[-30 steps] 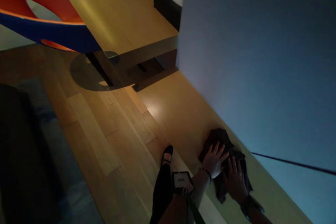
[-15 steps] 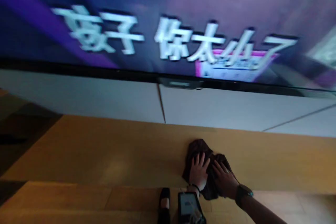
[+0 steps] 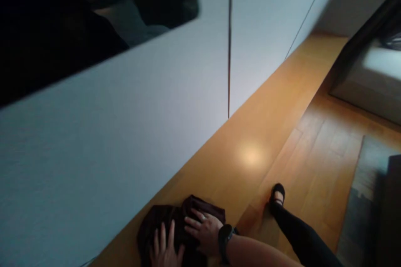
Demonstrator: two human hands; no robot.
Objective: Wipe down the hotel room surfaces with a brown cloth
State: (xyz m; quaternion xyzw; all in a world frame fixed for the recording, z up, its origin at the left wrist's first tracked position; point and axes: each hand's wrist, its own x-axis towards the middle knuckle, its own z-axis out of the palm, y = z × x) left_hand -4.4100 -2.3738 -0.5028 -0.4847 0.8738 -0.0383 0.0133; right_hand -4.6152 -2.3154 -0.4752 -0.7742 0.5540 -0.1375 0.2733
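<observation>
A dark, crumpled cloth point(image 3: 145, 233) lies on a long wooden ledge point(image 3: 266, 112) at the bottom of the head view. My left hand point(image 3: 166, 250) rests on its left part, palm down with fingers spread; the picture's lower edge cuts it off. Beside it, my right hand point(image 3: 206, 231) lies flat on the cloth's right part, fingers apart, with a ring on one finger and a dark watch point(image 3: 225, 240) at the wrist. The two hands are close together but do not touch.
A pale panelled wall point(image 3: 125, 133) rises behind the ledge, with a dark screen point(image 3: 62, 21) at upper left. Below the ledge is wooden floor point(image 3: 307, 171), where a foot in a black shoe point(image 3: 278, 192) stands. A rug point(image 3: 363, 192) and dark furniture point(image 3: 388, 208) are at right.
The view has swung to the right, so the screen is now at upper left and the ledge runs diagonally. Both hands remain on the cloth, which appears lower and further left.
</observation>
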